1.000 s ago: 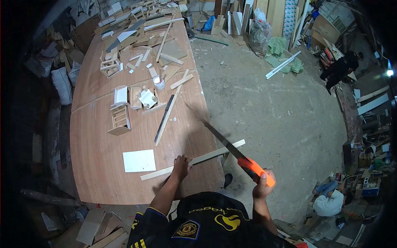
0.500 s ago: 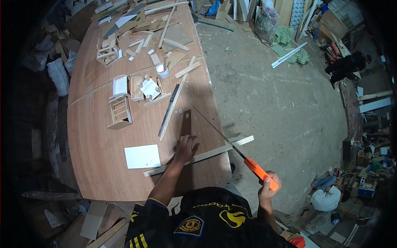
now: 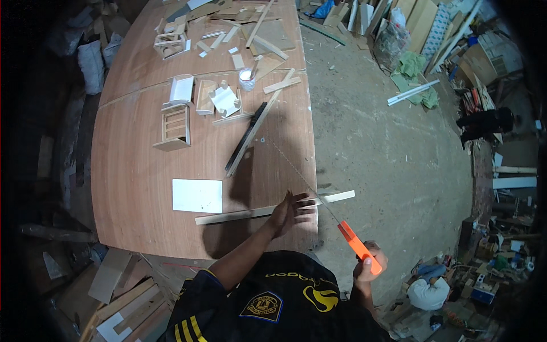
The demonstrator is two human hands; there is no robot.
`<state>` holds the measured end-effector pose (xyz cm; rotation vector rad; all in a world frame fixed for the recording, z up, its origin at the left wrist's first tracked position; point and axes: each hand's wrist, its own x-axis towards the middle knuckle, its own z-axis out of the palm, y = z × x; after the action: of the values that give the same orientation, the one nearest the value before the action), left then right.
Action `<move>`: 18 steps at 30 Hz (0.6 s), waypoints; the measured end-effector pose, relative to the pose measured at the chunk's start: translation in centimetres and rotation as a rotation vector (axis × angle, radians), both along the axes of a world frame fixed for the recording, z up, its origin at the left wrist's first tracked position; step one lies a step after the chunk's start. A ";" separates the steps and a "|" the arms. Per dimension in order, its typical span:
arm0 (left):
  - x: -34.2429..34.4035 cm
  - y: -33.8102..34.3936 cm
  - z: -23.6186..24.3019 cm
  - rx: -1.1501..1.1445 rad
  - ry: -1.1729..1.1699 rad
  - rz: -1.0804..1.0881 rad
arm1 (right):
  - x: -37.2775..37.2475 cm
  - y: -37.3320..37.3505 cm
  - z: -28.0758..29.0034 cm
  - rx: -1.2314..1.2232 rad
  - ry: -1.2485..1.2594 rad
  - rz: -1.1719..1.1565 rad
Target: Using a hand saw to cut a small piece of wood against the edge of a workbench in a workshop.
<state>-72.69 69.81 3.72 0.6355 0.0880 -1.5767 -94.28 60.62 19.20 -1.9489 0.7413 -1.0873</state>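
My right hand is closed on the orange handle of a handsaw. The saw's thin blade points forward and left, crossing a long pale wood strip that overhangs the table's right edge. My left hand has its fingers spread over that strip, close beside the blade; whether it touches the wood I cannot tell. Left of it lies a white rectangular board. Farther up, a black strip lies alongside a thin pale one.
The wooden table bears small furniture-like pieces, a white container and offcuts. A dark-clothed person is at far right, another in white at lower right. Panels and sticks lean at the back.
My left hand has moved rightward along the strip toward the table edge and spread its fingers. My right hand, still on the saw, has shifted slightly. The whole view has shifted.
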 end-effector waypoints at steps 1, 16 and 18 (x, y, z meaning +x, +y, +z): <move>-0.4 -0.2 2.3 0.003 -0.008 0.015 | 0.1 0.2 0.2 -0.071 0.002 0.037; -3.2 -0.6 10.5 0.184 0.095 0.444 | -4.4 0.5 2.8 -0.474 0.324 0.300; -3.1 -0.4 9.8 0.147 0.087 0.435 | -4.7 0.4 2.7 -0.187 0.241 0.140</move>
<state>-75.79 69.38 13.54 0.6131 0.3849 -1.1821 -98.93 60.98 21.86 -2.2834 0.6362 -0.8734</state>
